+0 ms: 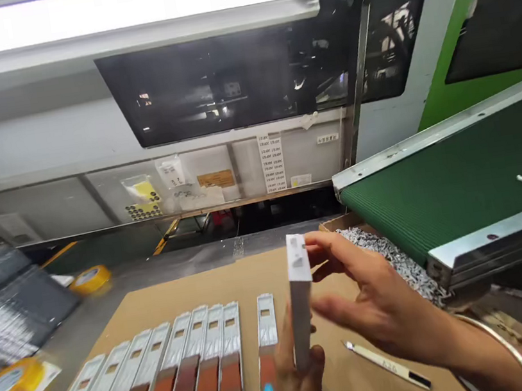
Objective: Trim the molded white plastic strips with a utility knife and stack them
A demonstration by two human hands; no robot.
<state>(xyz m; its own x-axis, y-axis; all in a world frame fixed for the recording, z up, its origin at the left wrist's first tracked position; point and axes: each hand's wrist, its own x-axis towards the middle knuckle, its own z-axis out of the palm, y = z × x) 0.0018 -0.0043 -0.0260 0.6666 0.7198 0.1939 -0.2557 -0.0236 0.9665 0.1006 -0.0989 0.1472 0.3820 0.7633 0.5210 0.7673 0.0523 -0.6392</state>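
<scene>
Two hands meet over the cardboard-covered surface [159,300]. We see our left hand [294,378] only in part, cut off by the bottom edge, its fingers closed around the lower end of a slim white box [300,300] held upright on its narrow side. Our right hand [378,305] is spread, fingertips at the box's top end, probably touching it, though blur makes that hard to judge. Flat, glossy carded packs [189,374] with reddish-brown inserts lie in a row, their lower ends out of frame. A white pen [386,365] lies beside our right wrist; a ribbed green conveyor belt [458,187] runs at the right.
</scene>
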